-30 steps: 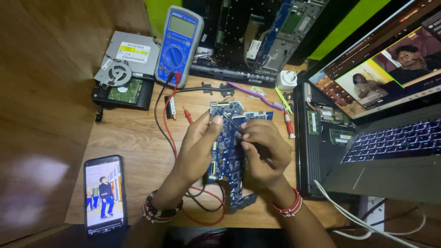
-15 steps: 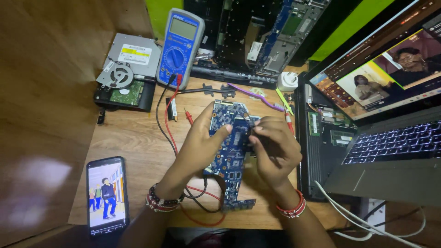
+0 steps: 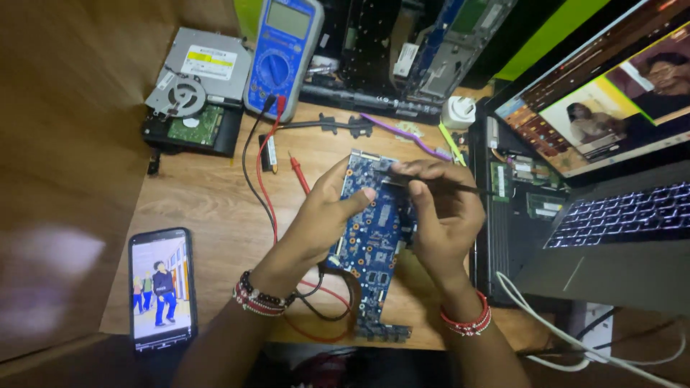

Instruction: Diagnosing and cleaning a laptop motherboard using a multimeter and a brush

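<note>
Blue and full of tiny parts, the board (image 3: 374, 237) lies near the middle of the table (image 3: 208, 208), reaching down to its front edge. The left hand (image 3: 327, 215) holds the board by its left side, with the thumb pressed on top and the other fingers curled under it. The right hand (image 3: 442, 208) is on the board's right side. Its fingers pinch a thin dark tool (image 3: 445, 185), and the tool's tip touches the top end of the board.

Red and black wires (image 3: 262, 172) run from the meter (image 3: 282, 54) at the back edge, across the table, and loop under the left wrist. A red probe (image 3: 298, 172) lies just left of the board. A disc drive (image 3: 194, 82) sits in the back left corner, beside the meter. A phone (image 3: 162, 287) lies at the front left, with its screen lit.

An open laptop (image 3: 611, 165) stands along the right edge, with its screen and keys glowing. A white cable (image 3: 568, 338) runs near the front right corner. A small white plug (image 3: 458, 111) and a purple strip (image 3: 402, 136) lie behind the board.
</note>
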